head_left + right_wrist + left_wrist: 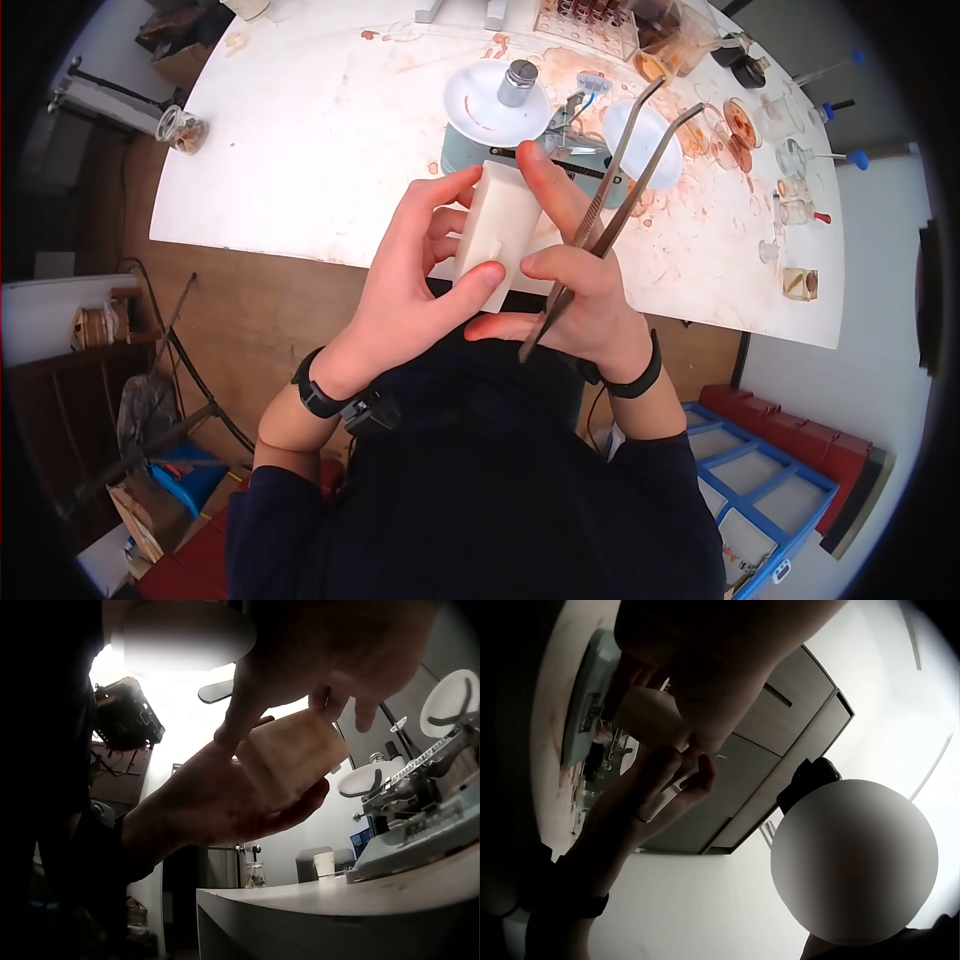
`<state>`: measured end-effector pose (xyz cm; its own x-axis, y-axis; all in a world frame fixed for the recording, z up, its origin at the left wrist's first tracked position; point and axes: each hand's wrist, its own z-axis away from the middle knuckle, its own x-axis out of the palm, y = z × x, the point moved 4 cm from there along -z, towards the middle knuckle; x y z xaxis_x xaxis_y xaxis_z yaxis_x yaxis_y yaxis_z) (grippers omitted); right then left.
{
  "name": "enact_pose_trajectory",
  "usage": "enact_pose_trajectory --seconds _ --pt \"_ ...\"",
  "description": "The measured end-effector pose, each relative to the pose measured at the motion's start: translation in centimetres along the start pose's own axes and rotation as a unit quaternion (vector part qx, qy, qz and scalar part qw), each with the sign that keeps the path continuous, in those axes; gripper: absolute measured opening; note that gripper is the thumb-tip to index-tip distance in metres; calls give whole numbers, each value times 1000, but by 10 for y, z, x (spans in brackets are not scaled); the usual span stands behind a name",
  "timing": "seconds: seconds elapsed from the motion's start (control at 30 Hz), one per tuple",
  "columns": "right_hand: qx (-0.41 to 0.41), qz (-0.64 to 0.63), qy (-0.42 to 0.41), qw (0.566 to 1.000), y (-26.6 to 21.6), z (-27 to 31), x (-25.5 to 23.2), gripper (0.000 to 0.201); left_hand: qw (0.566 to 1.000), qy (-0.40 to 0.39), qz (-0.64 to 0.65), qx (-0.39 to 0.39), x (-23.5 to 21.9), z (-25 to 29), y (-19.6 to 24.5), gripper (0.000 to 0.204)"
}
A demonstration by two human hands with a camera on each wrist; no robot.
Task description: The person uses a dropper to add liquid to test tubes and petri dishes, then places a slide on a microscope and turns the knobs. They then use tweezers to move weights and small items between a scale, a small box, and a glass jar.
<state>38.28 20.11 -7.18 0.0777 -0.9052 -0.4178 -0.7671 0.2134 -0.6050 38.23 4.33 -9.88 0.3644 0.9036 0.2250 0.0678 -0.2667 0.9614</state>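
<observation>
A small off-white box (492, 225) with a little tab on its side is held tilted before the torso, above the near table edge. My left hand (392, 285) grips it, thumb on the near face and fingers along the far side. Long metal tweezers (613, 232) lie in the grip of my right hand (605, 300), tips pointing up and away. The right index finger and thumb are close at the box's right side. In the right wrist view the box (292, 754) rests against the left palm.
Behind the hands stands a balance scale (460, 155) with a metal weight (517, 84) on its left pan (470, 118). A test tube rack (588, 28) is at the back, stained dishes (740, 125) and small glassware are at the right, and a glass jar (182, 130) is at the left edge.
</observation>
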Motion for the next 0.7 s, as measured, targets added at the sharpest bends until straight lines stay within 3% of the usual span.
enact_pose_trajectory --seconds 0.13,0.5,0.7 --pt "-2 46 12 999 2 9 5 42 1000 -3 -24 -2 4 2 -6 67" --pt "-19 109 80 991 -6 24 20 55 948 -11 -292 124 9 0 2 43" --pt "-32 81 115 990 -7 29 23 47 951 -6 -288 117 11 2 4 40"
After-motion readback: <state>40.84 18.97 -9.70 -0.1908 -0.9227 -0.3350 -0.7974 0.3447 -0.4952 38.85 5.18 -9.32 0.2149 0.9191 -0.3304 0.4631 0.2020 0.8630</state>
